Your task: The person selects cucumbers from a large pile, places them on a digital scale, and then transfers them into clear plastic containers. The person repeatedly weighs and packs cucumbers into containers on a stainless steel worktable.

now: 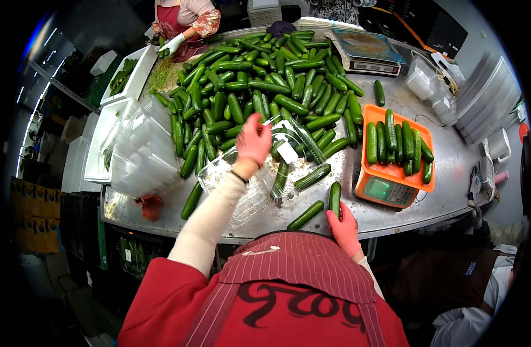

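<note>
My right hand [344,226], in a pink glove, grips a cucumber [335,197] by its lower end near the table's front edge. My left hand [253,141], gloved the same way, is over a clear plastic clamshell container [248,212]. Its fingers are curled at the edge of the raised lid [306,139], which bears a white label; whether they pinch it cannot be told. Through the clear plastic a cucumber [280,175] shows, though I cannot tell if it lies inside. Another cucumber [306,215] lies loose between the container and my right hand.
A large cucumber pile [257,82] covers the table's middle. At right, an orange scale [389,191] carries several cucumbers. Stacked clear containers [146,152] stand left beside white bins [98,143]. Another scale [369,65] sits at the back. A co-worker's gloved hand [173,44] is at far left.
</note>
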Demonstrator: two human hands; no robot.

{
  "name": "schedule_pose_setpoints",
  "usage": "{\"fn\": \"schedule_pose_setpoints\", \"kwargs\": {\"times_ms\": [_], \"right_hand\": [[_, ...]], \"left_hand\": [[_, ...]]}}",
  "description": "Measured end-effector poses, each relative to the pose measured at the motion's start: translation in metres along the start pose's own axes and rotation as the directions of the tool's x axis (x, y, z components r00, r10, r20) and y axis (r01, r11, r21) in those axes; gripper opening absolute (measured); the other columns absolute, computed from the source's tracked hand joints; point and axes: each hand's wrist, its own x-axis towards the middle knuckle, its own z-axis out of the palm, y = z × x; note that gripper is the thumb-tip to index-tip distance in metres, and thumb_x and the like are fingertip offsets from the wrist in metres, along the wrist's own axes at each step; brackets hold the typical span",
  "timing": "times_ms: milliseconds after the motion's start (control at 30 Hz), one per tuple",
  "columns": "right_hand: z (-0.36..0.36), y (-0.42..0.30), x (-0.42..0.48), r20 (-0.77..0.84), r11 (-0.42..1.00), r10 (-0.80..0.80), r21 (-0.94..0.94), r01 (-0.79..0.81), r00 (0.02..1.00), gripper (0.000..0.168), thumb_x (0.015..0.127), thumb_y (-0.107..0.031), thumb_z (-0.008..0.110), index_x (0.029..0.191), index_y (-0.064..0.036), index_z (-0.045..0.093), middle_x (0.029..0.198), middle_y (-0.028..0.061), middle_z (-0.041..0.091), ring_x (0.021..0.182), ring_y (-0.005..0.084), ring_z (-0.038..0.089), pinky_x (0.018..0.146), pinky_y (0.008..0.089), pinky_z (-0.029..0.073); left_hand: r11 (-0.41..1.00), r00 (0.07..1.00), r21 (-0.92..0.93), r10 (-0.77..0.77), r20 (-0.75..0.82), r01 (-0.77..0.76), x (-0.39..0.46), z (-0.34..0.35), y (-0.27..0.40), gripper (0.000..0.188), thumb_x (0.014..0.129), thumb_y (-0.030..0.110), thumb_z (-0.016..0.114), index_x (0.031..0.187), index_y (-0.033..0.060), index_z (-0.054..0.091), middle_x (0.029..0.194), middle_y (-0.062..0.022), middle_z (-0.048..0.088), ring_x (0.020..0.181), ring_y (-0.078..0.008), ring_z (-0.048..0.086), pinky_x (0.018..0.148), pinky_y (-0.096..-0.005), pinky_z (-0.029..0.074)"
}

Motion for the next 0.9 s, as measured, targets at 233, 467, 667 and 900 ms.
{"fn": "schedule_pose_setpoints", "kwargs": {"times_ms": [233, 467, 667, 900], "right_hand": [[0.007, 0.041, 0.018, -0.087, 0.92, -0.312, -0.276, 0.278, 0.946, 0.04, 0.089, -0.018, 0.066, 0.125, -0.002, 0.059, 0.099, 0.0086, 0.065, 0.073, 0.0166, 0.064, 0.071, 0.031, 0.052], [0.009, 0.046, 0.02, -0.146, 0.883, -0.372, -0.359, 0.302, 0.917, 0.032, 0.089, -0.015, 0.065, 0.119, -0.005, 0.063, 0.093, 0.006, 0.066, 0.071, 0.0179, 0.064, 0.067, 0.0311, 0.051], [0.01, 0.038, 0.018, -0.163, 0.867, -0.393, -0.393, 0.306, 0.905, 0.03, 0.088, -0.015, 0.065, 0.117, -0.007, 0.065, 0.092, 0.0056, 0.066, 0.071, 0.0188, 0.064, 0.067, 0.0315, 0.051], [0.013, 0.035, 0.019, -0.171, 0.863, -0.368, -0.429, 0.267, 0.914, 0.029, 0.088, -0.017, 0.064, 0.116, -0.008, 0.066, 0.092, 0.005, 0.066, 0.072, 0.019, 0.064, 0.068, 0.0322, 0.051]], "left_hand": [[0.942, 0.981, 0.277, -0.195, -0.003, 0.189, 0.107, 0.027, -0.041, 0.073, 0.076, 0.048, 0.072, 0.134, 0.0069, 0.053, 0.12, -0.0151, 0.065, 0.111, -0.0318, 0.062, 0.091, -0.0415, 0.05], [0.936, 0.914, 0.352, -0.154, 0.376, 0.013, 0.077, 0.047, -0.022, 0.065, 0.072, 0.035, 0.07, 0.13, 0.0096, 0.054, 0.125, -0.0177, 0.059, 0.116, -0.0337, 0.059, 0.097, -0.0397, 0.048], [0.92, 0.656, 0.371, -0.203, 0.727, -0.127, 0.07, 0.006, -0.015, 0.051, 0.071, 0.043, 0.073, 0.103, 0.0027, 0.073, 0.095, -0.0158, 0.073, 0.088, -0.0251, 0.07, 0.083, -0.0347, 0.054], [0.934, 0.767, 0.12, 0.196, 0.611, -0.335, 0.125, 0.045, -0.063, 0.043, 0.085, 0.013, 0.057, 0.129, 0.0093, 0.06, 0.14, -0.0151, 0.05, 0.119, -0.0334, 0.055, 0.1, -0.0371, 0.046]]}}
